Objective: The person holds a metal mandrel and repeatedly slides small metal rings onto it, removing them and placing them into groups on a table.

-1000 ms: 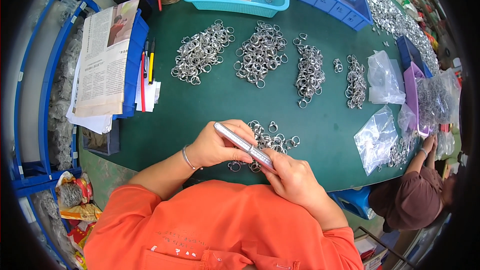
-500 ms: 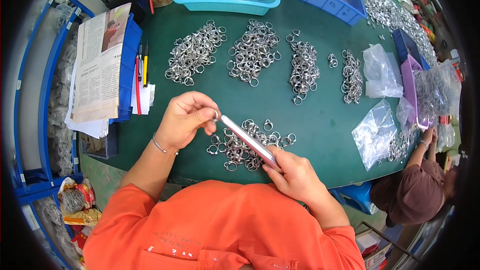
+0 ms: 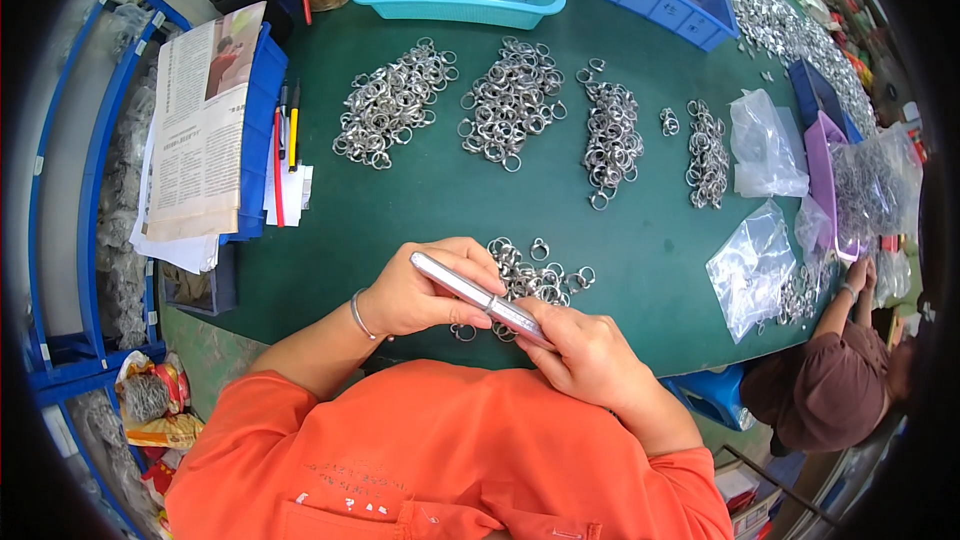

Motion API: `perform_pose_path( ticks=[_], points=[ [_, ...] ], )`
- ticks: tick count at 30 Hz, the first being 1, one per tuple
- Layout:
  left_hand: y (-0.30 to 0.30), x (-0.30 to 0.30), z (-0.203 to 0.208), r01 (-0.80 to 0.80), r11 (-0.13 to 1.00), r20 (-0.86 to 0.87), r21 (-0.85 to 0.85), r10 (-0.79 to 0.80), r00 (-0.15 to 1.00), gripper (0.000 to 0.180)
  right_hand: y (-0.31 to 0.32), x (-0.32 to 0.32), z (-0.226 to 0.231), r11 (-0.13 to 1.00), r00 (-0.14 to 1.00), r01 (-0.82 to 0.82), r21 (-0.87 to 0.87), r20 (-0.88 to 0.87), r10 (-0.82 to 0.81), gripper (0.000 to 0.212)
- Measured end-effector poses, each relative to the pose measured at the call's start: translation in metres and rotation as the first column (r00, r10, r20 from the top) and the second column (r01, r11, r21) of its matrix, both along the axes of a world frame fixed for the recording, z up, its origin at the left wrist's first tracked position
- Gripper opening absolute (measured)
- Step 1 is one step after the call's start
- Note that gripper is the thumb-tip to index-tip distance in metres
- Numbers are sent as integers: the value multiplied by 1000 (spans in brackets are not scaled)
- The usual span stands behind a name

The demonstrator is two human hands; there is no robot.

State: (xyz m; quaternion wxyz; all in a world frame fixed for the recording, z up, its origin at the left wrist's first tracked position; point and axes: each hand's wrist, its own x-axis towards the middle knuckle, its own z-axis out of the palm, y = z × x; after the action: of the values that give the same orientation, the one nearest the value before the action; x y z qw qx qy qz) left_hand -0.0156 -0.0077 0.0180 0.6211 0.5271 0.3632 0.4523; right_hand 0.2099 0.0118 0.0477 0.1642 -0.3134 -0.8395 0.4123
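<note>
There is only one view, from a camera worn on the person's head. It looks steeply down over the orange shoulders at the green table [image 3: 420,210], quite near to the two hands. The wide lens bends the edges, and the blue shelves [image 3: 70,240] curve at the left rim.

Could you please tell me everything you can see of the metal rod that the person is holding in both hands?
The metal rod is a slim, straight, silvery stick with a shiny, polished look and a rounded upper end. It lies tilted, its upper end toward the left hand and its lower end in the right hand. Fingers of both hands grip it, hiding its lower tip. It is held just above a small pile of metal rings near the front of the green table. A faint band seems to cross its middle.
</note>
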Motion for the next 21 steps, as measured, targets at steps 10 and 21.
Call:
perform_pose_path(
  ticks=[10,21],
  points=[
    [-4,-2,-3,-45,993,-56,106,51,997,31,4,-2,0,989,999,-50,139,0,50,31],
    [-3,5,0,-82,995,-57,64,86,995,30,2,0,-6,999,999,-21,30,-39,22,33]
  ],
)
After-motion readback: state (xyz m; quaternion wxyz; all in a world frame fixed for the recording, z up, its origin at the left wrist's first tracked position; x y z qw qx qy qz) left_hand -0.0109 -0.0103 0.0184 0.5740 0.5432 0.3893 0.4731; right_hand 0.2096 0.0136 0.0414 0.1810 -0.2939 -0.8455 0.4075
